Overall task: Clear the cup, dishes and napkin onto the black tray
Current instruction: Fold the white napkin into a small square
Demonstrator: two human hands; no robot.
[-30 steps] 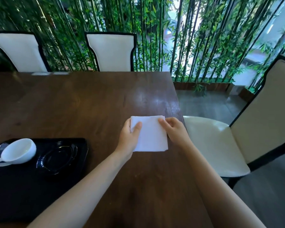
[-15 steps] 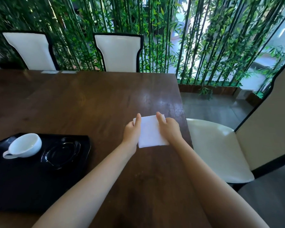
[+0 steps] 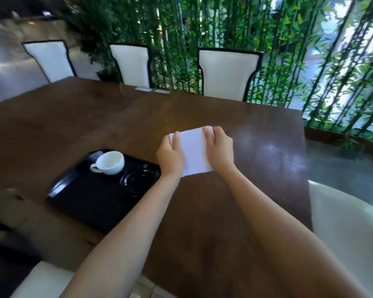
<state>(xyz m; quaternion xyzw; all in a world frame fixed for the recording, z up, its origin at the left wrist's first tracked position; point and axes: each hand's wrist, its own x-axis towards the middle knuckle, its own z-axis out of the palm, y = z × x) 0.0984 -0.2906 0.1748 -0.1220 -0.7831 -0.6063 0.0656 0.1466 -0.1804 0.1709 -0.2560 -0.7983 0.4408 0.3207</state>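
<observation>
A folded white napkin (image 3: 193, 150) is held between both hands just right of the black tray (image 3: 91, 198). My left hand (image 3: 170, 157) grips its left edge, and my right hand (image 3: 220, 148) grips its right edge. I cannot tell whether the napkin touches the table. On the tray a white cup (image 3: 109, 162) lies tipped on its side at the far end. A black saucer (image 3: 138, 181) sits beside it toward the tray's right edge.
The dark wooden table (image 3: 256, 160) ends at the right, where a white chair seat (image 3: 349, 229) stands. Three white chairs (image 3: 226, 74) line the far side before a bamboo screen. Another white seat (image 3: 43, 280) is at the near left.
The view has swung left and blurred. Both hands have carried the napkin leftward, so it now sits close beside the tray's right edge. Cup and saucer have not moved on the tray.
</observation>
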